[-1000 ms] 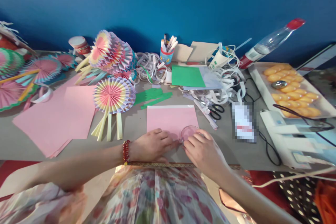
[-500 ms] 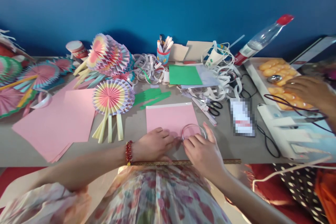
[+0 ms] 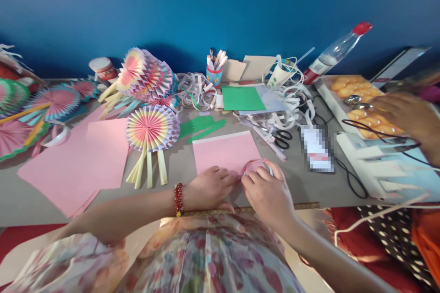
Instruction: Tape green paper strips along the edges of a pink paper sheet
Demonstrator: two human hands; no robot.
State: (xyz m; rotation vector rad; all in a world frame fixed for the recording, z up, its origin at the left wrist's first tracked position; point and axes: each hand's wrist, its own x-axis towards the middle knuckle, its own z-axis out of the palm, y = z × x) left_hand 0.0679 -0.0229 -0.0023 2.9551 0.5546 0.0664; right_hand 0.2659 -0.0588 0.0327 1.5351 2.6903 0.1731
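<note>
Left hand [image 3: 211,187] lies flattened on pink paper [image 3: 225,150]; right hand [image 3: 268,190] curls round clear ring [image 3: 253,161].
Even pressure keeps the paper steady.

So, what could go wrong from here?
The pink sheet might shift or crease under the left hand. The right hand curls over the clear ring, which could slip. The left forearm lies close to the yellow stems of the nearest paper fan and might brush them.
</note>
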